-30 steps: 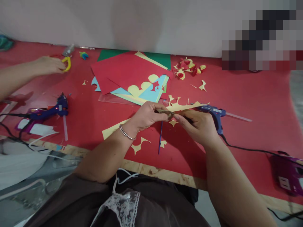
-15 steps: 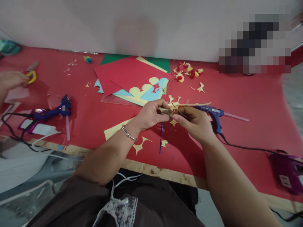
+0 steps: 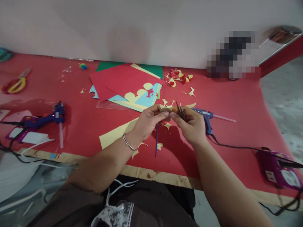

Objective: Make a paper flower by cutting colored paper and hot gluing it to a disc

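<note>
My left hand (image 3: 148, 123) pinches a small, rounded piece of yellow paper (image 3: 166, 110) between thumb and fingers. My right hand (image 3: 194, 127) is closed around a pair of scissors (image 3: 180, 111), with the dark blades pointing up and apart and the handles hidden by the fingers. Its thumb and fingertip also touch the paper's right edge. Just beneath the hands, a thin blue stick (image 3: 156, 142) and a star-shaped yellow scrap (image 3: 168, 126) lie on the red tabletop (image 3: 132, 157). A blue glue gun (image 3: 205, 117) rests beside my right hand.
Stacked coloured paper sheets (image 3: 113, 78) lie behind the hands, with a pile of red and yellow paper pieces (image 3: 177, 77) to their right. Yellow-handled scissors (image 3: 17, 84) and another glue gun (image 3: 50, 116) are at left. A purple device (image 3: 279, 168) with cables sits at right.
The scissors in my right hand have swung upright, blades now showing clear of the paper. At left, another person's hand has set down the yellow-handled scissors and left the view.
</note>
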The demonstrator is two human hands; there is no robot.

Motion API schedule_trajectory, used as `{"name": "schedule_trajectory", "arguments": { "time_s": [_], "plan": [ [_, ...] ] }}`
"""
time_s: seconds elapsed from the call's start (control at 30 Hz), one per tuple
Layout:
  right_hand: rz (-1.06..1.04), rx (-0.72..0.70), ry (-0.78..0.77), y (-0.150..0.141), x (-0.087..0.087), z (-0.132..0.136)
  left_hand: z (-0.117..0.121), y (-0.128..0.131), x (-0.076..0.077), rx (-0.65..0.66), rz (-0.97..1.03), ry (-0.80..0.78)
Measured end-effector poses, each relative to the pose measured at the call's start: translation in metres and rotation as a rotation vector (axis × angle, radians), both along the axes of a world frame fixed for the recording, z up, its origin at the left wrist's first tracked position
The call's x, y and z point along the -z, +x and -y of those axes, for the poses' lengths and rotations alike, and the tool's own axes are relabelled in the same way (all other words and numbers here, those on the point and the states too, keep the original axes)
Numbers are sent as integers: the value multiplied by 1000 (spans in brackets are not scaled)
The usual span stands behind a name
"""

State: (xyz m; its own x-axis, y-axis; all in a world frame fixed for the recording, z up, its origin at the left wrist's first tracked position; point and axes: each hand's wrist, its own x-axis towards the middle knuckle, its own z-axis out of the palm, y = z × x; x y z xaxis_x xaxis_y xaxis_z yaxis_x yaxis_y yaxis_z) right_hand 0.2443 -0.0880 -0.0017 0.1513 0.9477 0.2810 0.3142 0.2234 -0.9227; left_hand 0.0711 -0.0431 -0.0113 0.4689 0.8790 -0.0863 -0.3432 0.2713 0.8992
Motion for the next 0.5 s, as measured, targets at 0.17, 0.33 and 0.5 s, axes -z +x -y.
{"name": "schedule_trajectory", "arguments": {
  "time_s": [0.17, 0.33, 0.5],
  "plan": [
    [-48, -48, -13, 2, 6, 2, -4, -2, -2, -105, -73, 96],
    [90, -14, 2, 2, 3, 2, -8, -8, -1, -81, -116, 241],
    [188, -20, -10, 7, 1, 2, -13, -14, 0, 2, -150, 299]
  ]
}}
